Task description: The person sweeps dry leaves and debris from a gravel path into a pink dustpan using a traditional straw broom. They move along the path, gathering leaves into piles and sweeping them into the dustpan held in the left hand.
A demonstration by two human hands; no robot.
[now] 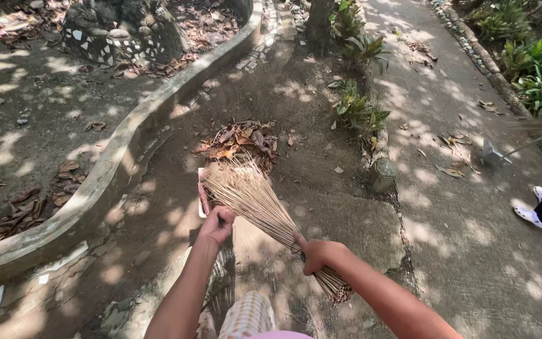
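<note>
My right hand (317, 253) grips a bundle broom of thin pale sticks (252, 198) near its bound end. The broom's spread tips reach toward a pile of dry brown leaves (238, 139) on the dirt ground. My left hand (217, 225) is closed around the dark handle of a dustpan (202, 199), whose pale edge shows just left of the broom tips. The pan's body is mostly hidden behind the sticks. The leaf pile lies just beyond the pan and the broom.
A curved concrete curb (127, 135) runs along the left, with scattered leaves beyond it. Small green plants (357, 112) and a short stump (382, 174) edge a concrete path (465, 207) on the right. Another person's leg and white shoes (537, 210) stand there with a second broom (534, 125).
</note>
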